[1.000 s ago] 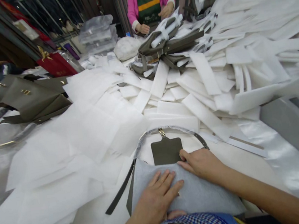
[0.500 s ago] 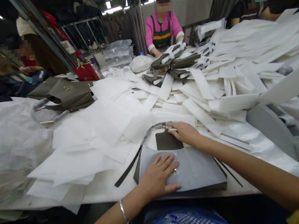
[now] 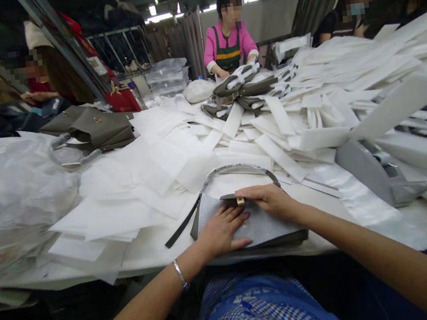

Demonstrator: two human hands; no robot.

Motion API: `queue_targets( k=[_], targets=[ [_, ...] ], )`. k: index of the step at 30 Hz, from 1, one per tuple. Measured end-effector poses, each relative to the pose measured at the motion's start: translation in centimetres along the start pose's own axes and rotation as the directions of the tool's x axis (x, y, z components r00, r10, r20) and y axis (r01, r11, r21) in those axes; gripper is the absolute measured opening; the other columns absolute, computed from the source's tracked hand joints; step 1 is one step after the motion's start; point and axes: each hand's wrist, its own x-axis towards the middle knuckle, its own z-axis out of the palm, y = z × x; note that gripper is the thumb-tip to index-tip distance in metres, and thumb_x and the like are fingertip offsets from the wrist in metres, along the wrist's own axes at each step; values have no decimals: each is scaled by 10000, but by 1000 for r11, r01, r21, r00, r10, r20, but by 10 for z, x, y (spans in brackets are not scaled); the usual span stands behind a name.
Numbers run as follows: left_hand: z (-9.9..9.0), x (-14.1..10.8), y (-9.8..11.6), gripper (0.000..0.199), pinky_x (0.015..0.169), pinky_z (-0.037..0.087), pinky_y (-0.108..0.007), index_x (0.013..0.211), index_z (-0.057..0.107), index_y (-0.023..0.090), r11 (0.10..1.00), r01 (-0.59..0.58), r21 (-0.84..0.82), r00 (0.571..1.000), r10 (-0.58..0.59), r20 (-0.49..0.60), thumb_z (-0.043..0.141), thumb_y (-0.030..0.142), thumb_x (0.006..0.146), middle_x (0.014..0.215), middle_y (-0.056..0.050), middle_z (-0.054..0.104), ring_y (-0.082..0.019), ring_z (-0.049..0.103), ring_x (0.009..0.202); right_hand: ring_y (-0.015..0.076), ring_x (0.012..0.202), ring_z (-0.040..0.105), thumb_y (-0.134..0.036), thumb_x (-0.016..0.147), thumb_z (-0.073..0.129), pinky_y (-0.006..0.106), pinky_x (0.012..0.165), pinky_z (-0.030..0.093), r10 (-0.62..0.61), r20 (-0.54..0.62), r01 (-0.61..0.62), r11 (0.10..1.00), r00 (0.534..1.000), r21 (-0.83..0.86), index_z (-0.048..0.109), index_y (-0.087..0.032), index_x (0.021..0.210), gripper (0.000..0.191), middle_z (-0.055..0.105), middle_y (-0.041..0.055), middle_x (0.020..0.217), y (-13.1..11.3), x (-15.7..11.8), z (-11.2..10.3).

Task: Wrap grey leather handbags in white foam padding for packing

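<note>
A handbag (image 3: pixel 272 225) lies at the table's front edge, its front covered by a pale grey sheet. My left hand (image 3: pixel 224 231) rests flat on that sheet with its fingers spread. With its fingers together, my right hand (image 3: pixel 267 200) holds the bag's dark flap (image 3: pixel 228 197) by its edge, beside a gold clasp (image 3: pixel 240 201). The flap is folded forward over my left fingertips. Below it a small metal fitting (image 3: pixel 245 223) shows on the sheet. A wrapped handle (image 3: pixel 233 167) arches behind the bag, and a dark strap (image 3: pixel 182 225) extends to its left.
White sheets (image 3: pixel 115 213) lie left of the bag, beside clear plastic (image 3: pixel 15 189). White strips (image 3: pixel 283 156) and a grey bag (image 3: pixel 366 172) are at the right. Olive bags (image 3: pixel 96 125) stand back left. Across the table, a person in pink (image 3: pixel 228 44) handles more bags (image 3: pixel 262 86).
My right hand has brought the flap forward and down towards my left hand. The handle now arches free behind the bag. The view has shifted slightly.
</note>
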Motion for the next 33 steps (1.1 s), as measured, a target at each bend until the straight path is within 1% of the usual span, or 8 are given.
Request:
queue_targets(
  k=[3,7,12,15,17,22,26,33],
  targets=[
    [0,0,2,644,1134,368,-447,1362,528,158,1000,-13,-6,999,12,-40,542,619,914,1339,-134,620,-275,542,1286,179,1305,551,-11,858,483,384,1135,427,-63,108,73,993,992,-88,648,-274,1308,547,606,36,1391,-3,-24,14],
    [3,-5,5,623,1095,418,-460,1270,577,125,1000,-8,1,996,8,-88,554,630,905,1231,-142,669,-282,601,1196,189,1358,494,5,874,464,412,1146,415,-135,126,151,981,983,-126,647,-260,1308,540,570,63,1428,7,-37,27],
    [6,-19,9,470,1007,511,-419,1241,580,108,993,-82,89,931,108,-349,581,479,951,1168,-145,698,-253,653,1106,229,1359,494,-54,926,473,448,1129,427,-188,133,208,966,973,-156,637,-203,1321,453,583,113,1409,13,-39,31],
    [7,-24,12,279,990,528,-320,1264,577,172,970,-217,107,920,240,-309,509,261,1009,1180,-67,713,-183,654,1121,241,1353,500,-79,934,490,467,1117,431,-192,166,222,957,967,-185,633,-196,1325,433,585,129,1405,12,-39,31],
    [8,-25,16,299,1002,524,-294,1281,574,192,963,-263,60,929,270,-255,442,160,1014,1228,-47,700,-161,642,1152,246,1351,501,-102,937,510,470,1105,438,-201,186,236,953,962,-192,638,-188,1318,411,591,142,1396,10,-38,31],
    [6,-24,29,342,971,551,-306,1276,582,182,986,-147,-84,975,130,-179,460,145,959,1228,-76,691,-184,656,1125,236,1278,547,-153,955,537,444,1073,447,-195,200,240,943,960,-232,705,-194,1201,301,640,136,1331,-3,-31,26],
    [4,-23,35,332,964,556,-301,1259,598,201,983,-77,-170,985,48,-168,491,180,946,1203,-70,702,-183,666,1111,188,1031,603,-236,941,619,341,944,481,-211,202,258,935,956,-245,746,-197,968,136,713,78,1054,-14,-20,19],
    [5,-25,35,369,977,559,-295,1266,610,215,977,-93,-191,975,50,-216,516,170,912,1218,-70,699,-187,673,1114,179,939,553,-232,921,647,276,809,455,-166,273,254,910,948,-328,721,-196,868,97,687,49,923,-8,-10,30]
  ],
)
